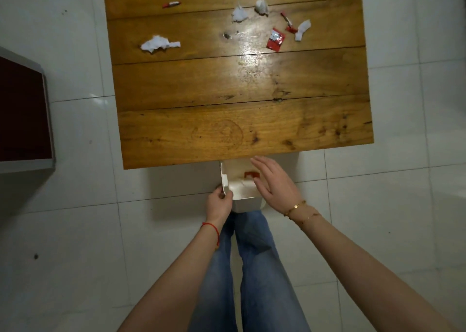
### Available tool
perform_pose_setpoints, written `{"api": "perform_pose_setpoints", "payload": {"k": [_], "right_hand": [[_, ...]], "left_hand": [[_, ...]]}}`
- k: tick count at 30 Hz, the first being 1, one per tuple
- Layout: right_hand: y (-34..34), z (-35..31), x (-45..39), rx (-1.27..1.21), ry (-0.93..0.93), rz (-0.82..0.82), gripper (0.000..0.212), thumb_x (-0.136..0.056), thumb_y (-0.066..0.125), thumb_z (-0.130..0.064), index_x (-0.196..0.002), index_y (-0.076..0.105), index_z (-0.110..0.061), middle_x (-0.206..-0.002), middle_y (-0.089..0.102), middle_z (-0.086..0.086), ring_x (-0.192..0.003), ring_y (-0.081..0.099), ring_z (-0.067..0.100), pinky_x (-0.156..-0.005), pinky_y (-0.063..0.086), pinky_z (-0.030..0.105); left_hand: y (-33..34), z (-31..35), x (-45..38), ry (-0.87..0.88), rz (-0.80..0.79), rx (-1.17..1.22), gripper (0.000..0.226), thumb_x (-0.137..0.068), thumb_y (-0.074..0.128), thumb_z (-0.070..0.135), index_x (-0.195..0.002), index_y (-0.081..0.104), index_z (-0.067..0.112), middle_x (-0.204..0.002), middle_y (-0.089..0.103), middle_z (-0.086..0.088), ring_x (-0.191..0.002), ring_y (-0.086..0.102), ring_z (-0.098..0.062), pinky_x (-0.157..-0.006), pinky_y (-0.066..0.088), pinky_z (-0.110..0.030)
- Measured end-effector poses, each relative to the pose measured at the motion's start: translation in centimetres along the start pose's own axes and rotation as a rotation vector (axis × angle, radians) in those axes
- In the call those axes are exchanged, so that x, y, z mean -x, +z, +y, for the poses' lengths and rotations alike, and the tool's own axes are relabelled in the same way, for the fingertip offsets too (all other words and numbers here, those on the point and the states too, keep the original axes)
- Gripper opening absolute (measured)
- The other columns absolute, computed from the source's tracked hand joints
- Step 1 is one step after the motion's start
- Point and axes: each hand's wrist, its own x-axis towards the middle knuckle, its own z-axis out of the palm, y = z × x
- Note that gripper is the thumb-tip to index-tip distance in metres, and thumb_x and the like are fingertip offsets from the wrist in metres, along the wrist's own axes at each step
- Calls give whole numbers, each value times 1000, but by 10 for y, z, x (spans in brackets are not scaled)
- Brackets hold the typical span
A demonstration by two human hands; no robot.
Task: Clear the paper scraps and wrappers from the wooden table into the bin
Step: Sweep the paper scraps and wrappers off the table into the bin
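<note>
A white bin (242, 193) sits on the floor at the desk's (242, 135) near edge, a red wrapper (251, 174) already inside. The left hand (219, 203) pinches its rim; the right hand (273, 184) hovers above it, grip spread and empty. Paper scraps (158, 43) and a red packet (275, 39) lie far across the desk, so next comes a long reach.

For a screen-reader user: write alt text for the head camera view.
Seen from above, a person's left hand grips the rim of a small white bin at the near edge of a wooden table, while the open right hand hovers over it. A red wrapper lies inside; white paper scraps and red wrappers remain at the table's far end.
</note>
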Motion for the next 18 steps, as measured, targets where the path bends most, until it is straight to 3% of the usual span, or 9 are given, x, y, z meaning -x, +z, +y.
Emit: {"api": "perform_pose_setpoints", "payload": {"k": [8, 14, 18], "right_hand": [[-39, -21, 34, -45, 147, 182, 45, -94, 52, -23, -137, 45, -9, -136, 50, 9, -129, 41, 21, -111, 32, 36], [-66, -43, 56, -56, 201, 274, 44, -95, 48, -30, -136, 46, -12, -135, 51, 5, -128, 40, 17, -110, 29, 27], [-84, -54, 61, -78, 207, 328, 43, -95, 48, -30, -135, 47, -12, -134, 52, 6, -128, 40, 17, -108, 27, 25]], "left_hand": [[-15, 11, 53, 51, 3, -86, 12, -86, 56, 24, -75, 61, 23, -95, 70, -15, -93, 66, -33, -86, 54, -51], [-28, 47, 95, 197, 8, -131, 21, -89, 52, 20, -98, 66, 6, -88, 66, -9, -84, 61, -26, -72, 48, -33], [-33, 65, 111, 268, -16, -125, 16, -90, 51, 16, -96, 64, 9, -82, 65, -7, -78, 60, -24, -68, 51, -34]]}}
